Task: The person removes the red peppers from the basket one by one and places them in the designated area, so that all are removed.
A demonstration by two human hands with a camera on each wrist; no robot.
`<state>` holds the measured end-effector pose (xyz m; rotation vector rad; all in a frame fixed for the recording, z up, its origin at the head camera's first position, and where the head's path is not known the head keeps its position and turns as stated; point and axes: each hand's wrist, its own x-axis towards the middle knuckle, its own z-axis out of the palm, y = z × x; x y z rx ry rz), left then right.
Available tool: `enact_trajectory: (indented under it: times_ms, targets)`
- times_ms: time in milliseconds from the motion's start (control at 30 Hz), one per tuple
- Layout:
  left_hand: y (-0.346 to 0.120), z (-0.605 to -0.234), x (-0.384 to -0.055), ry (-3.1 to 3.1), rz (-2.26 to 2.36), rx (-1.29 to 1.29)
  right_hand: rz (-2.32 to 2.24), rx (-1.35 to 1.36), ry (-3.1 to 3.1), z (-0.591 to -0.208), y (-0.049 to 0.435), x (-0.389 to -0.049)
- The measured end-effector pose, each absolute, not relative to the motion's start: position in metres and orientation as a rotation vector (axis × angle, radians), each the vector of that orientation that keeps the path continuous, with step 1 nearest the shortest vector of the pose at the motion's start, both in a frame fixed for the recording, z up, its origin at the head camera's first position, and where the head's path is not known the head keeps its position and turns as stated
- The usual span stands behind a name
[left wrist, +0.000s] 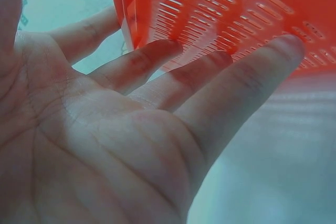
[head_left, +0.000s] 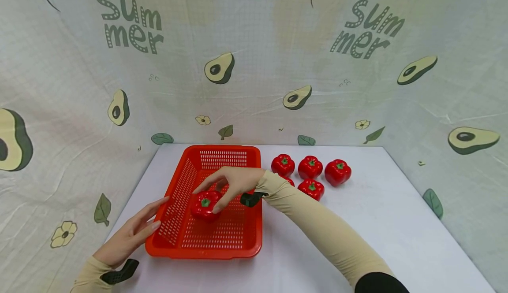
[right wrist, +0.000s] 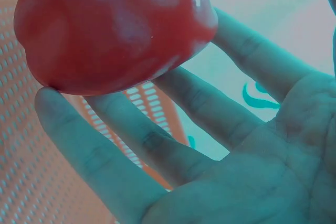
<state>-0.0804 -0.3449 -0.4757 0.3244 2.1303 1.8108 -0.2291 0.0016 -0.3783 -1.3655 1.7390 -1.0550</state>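
My right hand (head_left: 238, 182) reaches over a red plastic basket (head_left: 206, 253) and grips a glossy red bell pepper (head_left: 202, 211) with a green stem, between thumb and fingers. In the right wrist view the fingertips press against the side of the bell pepper (right wrist: 115, 30), with the basket's slotted wall (right wrist: 31, 166) behind it. At the basket's left side, my left hand (head_left: 128, 235) touches the outer wall near the rim. Its fingers lie fairly straight along the slotted wall (left wrist: 215, 3) in the left wrist view.
Several more red bell peppers (head_left: 337, 172) stand on the white table (head_left: 377, 222) to the right of the basket, one partly hidden by the right forearm. A cloth (head_left: 254, 42) printed with avocados and leaves hangs behind and at both sides.
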Motion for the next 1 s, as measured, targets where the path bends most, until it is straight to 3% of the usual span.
enact_trajectory:
  times_ms: [1000]
  targets:
    - [-0.345,-0.477,-0.08,2.12,1.824,0.322,-1.156,-1.241,1.942,-0.333,0.113,-0.227]
